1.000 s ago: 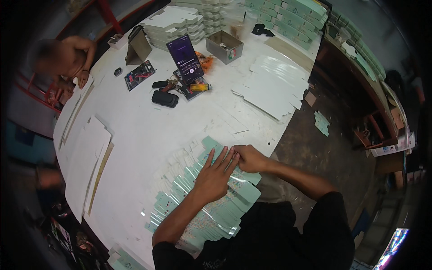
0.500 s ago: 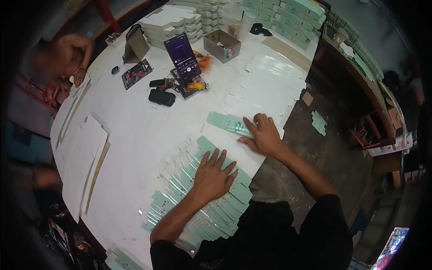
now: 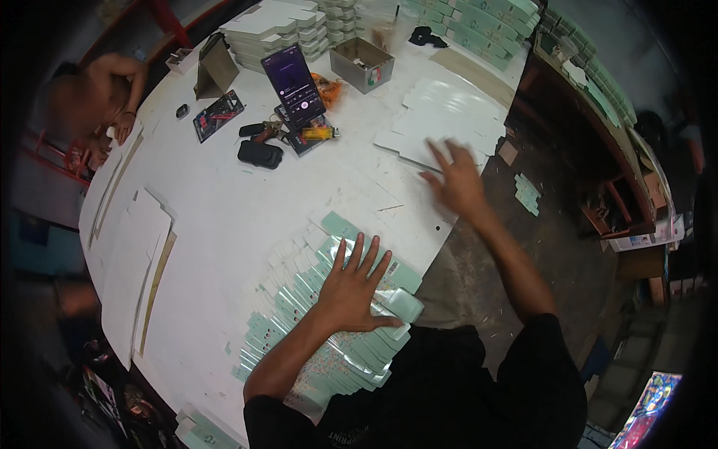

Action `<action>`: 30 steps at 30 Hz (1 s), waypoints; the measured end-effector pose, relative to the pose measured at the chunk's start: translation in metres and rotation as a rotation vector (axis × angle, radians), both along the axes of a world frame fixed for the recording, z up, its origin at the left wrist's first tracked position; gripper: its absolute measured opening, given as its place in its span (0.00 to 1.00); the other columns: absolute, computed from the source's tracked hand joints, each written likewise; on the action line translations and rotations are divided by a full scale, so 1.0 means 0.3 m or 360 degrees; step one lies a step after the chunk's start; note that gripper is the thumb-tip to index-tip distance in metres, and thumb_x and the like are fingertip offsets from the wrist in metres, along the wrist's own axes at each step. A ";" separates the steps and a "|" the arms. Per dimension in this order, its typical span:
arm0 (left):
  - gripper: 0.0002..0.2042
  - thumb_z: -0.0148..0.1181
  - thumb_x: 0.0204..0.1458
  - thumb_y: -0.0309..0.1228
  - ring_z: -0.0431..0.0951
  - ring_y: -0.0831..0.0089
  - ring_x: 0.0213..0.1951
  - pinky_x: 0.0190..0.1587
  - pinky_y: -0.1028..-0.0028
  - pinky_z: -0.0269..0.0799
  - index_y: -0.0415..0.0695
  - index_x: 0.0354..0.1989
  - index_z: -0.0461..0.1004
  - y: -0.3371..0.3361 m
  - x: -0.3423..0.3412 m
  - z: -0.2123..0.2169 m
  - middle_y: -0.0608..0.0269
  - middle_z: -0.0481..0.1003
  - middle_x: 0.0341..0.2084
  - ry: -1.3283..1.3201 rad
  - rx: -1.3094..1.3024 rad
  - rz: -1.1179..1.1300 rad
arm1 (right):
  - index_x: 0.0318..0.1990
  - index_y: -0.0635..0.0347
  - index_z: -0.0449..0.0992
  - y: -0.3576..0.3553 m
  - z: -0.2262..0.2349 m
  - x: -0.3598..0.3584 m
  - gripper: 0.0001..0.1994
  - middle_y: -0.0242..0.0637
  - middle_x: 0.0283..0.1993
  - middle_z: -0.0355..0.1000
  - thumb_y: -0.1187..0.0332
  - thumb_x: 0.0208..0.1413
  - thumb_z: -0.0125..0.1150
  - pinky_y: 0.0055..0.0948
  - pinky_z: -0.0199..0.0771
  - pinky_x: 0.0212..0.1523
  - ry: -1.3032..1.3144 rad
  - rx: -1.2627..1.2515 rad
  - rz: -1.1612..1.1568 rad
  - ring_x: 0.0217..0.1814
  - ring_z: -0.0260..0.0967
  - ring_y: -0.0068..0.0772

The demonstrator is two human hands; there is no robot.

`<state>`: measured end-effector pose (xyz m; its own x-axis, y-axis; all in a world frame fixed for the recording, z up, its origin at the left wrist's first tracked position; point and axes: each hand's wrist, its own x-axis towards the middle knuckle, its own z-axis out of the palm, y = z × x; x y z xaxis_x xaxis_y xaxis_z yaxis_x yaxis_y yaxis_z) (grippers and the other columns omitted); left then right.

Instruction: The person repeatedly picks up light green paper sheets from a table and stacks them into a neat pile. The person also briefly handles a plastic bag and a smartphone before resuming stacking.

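Left hand [image 3: 351,288] flat on fanned mint-green cartons [image 3: 314,299]; white flats [image 3: 441,123] beyond right hand [image 3: 456,183].

— What is the right hand [image 3: 456,183] doing differently now?

— It is moving away from the fanned green cartons [image 3: 314,299]. A second ago it was lying beside the left hand [image 3: 351,292] on them; half a second ago it was pushing a single green carton across the table [image 3: 224,217]; now it is reaching out, fingers spread and blurred, over the white flat sheets [image 3: 449,120] near the far edge.

— And that single carton?

— It is no longer showing under the hand.
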<state>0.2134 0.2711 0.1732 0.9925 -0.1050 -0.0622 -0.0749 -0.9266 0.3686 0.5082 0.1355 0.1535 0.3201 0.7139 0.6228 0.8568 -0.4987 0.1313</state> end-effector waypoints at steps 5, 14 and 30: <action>0.38 0.54 0.64 0.58 0.51 0.38 0.77 0.78 0.40 0.40 0.38 0.71 0.67 -0.010 0.030 -0.065 0.39 0.57 0.75 -0.0073 -0.0026 0.0112 | 0.69 0.52 0.69 -0.084 -0.088 -0.070 0.30 0.47 0.45 0.81 0.78 0.57 0.63 0.44 0.83 0.38 0.1279 -0.0033 0.0553 0.37 0.81 0.51; 0.34 0.50 0.68 0.54 0.50 0.40 0.78 0.77 0.38 0.38 0.36 0.71 0.67 -0.017 0.008 -0.076 0.42 0.58 0.75 -0.0181 0.0123 0.0165 | 0.58 0.76 0.70 -0.042 -0.063 -0.417 0.30 0.67 0.62 0.67 0.57 0.59 0.71 0.70 0.58 0.69 0.0957 -0.0227 0.0200 0.67 0.64 0.69; 0.37 0.52 0.66 0.54 0.55 0.40 0.76 0.77 0.39 0.37 0.31 0.70 0.66 0.002 -0.014 -0.027 0.39 0.63 0.72 -0.0086 0.0054 0.0280 | 0.68 0.72 0.66 -0.069 -0.132 -0.402 0.32 0.70 0.64 0.66 0.63 0.61 0.65 0.65 0.64 0.70 0.0851 -0.0508 0.0296 0.72 0.61 0.74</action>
<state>0.2094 0.2717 0.1650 0.9974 0.0719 -0.0090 0.0707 -0.9390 0.3367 0.3877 0.1148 0.1139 0.3803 0.9109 0.1599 0.9133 -0.3427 -0.2199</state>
